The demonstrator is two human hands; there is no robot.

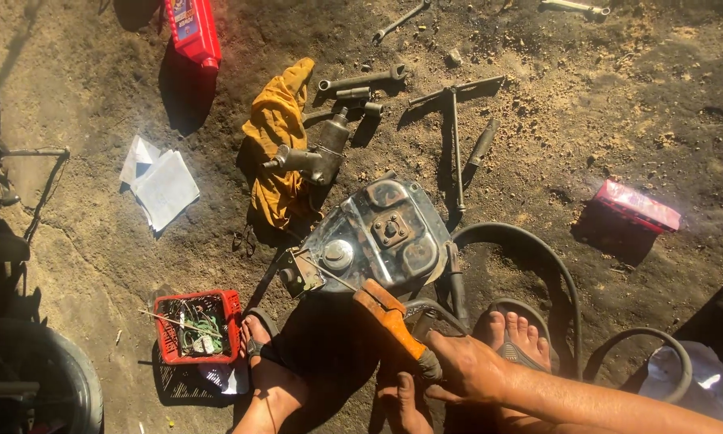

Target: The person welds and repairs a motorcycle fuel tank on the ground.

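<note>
Both hands are low in the view, near the camera. Left hand (403, 399) lies under the tool, mostly in shadow, and I cannot tell if its fingers are closed or open. Right hand (467, 370) is closed around the lower end of the orange-handled pliers (393, 321), which point up and left toward the metal tank (381, 233). The head of the pliers is just at the near edge of the tank, beside a small bracket (299, 273).

From the left side: a dark tyre (44, 378) is at the bottom corner. Next comes a red plastic basket (196, 325) with wires and small parts inside, standing on the dirt ground (96, 249), and the person's left foot (269, 378) in a sandal is just beside it. Higher up lie white folded papers (160, 183) and a red bottle (192, 28). A yellow rag (279, 145) lies under a grey metal part (325, 149), above the tank. A T-handle wrench (455, 133) lies to the right of these. A black hose (538, 257) curves around the right foot (518, 337). A red flat packet (639, 205) lies well apart on the right.
</note>
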